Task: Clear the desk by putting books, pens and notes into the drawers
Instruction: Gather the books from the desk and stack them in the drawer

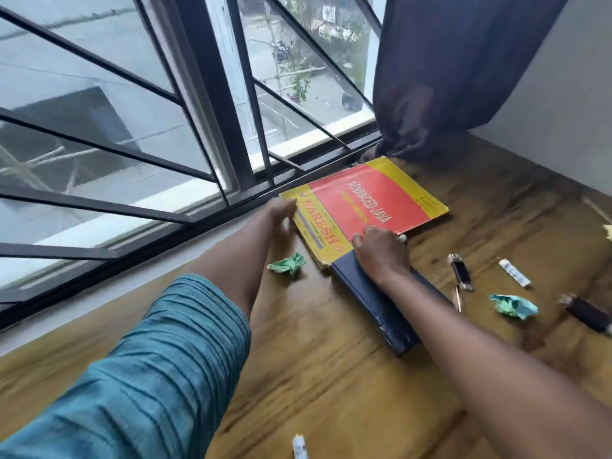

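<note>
On the wooden desk [331, 359] under the window [132, 127], I see both arms reaching forward. Left hand [281, 212] is at the near-left corner of the red-and-yellow book [374, 207], fingers extended and touching its edge; motion blur there, so I can't tell if it actually grips. Right hand [381, 251] is curled palm-down over the far end of the dark blue book [377, 303], fingertips landing on the red-and-yellow cover; looks like pressing or clasping, but I can't confirm a closed grip. Blue book lies flat, its far end overlapping the near edge of the red-and-yellow one, which reads "ADVANCED JAVA" and sits flat against the window track, near the dark curtain [447, 77]. Crumpled green note [287, 265] just left of the blue book, on the desk. Second crumpled note [513, 306], teal-green, well to the right. Between them, a dark pen with gold trim [460, 273] beside the blue book. White tube-like item [515, 272] further right, dark cylindrical object [587, 314] near the right edge. Small white object [299, 447] at the bottom edge. Left forearm has a teal sleeve [149, 359].
</note>
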`<state>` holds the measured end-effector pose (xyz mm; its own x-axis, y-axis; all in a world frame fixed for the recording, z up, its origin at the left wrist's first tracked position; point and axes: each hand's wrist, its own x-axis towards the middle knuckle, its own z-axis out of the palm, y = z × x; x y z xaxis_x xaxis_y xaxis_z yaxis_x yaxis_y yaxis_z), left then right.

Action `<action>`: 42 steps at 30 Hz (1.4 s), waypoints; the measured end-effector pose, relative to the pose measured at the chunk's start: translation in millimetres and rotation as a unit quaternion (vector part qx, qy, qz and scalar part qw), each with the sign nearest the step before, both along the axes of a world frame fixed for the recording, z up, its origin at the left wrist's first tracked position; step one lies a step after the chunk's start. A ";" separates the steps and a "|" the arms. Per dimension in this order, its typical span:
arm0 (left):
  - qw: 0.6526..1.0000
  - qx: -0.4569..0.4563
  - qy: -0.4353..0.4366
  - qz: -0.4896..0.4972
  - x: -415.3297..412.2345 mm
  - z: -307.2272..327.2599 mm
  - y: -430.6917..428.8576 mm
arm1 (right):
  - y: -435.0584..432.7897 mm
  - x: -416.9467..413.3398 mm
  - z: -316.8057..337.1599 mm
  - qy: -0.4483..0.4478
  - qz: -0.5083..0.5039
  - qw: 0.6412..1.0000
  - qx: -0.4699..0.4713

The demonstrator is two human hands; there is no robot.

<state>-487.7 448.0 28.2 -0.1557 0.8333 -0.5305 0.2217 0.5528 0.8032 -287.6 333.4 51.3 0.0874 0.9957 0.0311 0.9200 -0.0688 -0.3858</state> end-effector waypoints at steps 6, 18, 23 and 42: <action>0.996 0.062 -0.058 -0.002 17.4 14.8 -13.7 | -3.3 -0.7 -0.6 0.031 -0.012 0.999 0.019; 0.964 0.263 -0.013 0.032 47.0 92.0 -36.2 | -1.2 6.6 18.3 0.067 0.047 0.994 -0.068; 0.938 0.296 -0.035 0.179 51.0 114.8 -57.0 | -5.3 10.5 48.6 0.184 0.009 0.983 -0.018; 0.786 0.432 -0.307 0.320 39.6 224.0 -285.0 | -153.6 26.5 141.2 0.816 0.022 0.566 -0.120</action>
<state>-448.1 163.0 252.2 -0.6244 0.7795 0.0505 -0.4559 -0.4162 0.7867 -261.1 179.7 192.5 -0.2202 0.9564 -0.1920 -0.6436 -0.2903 -0.7082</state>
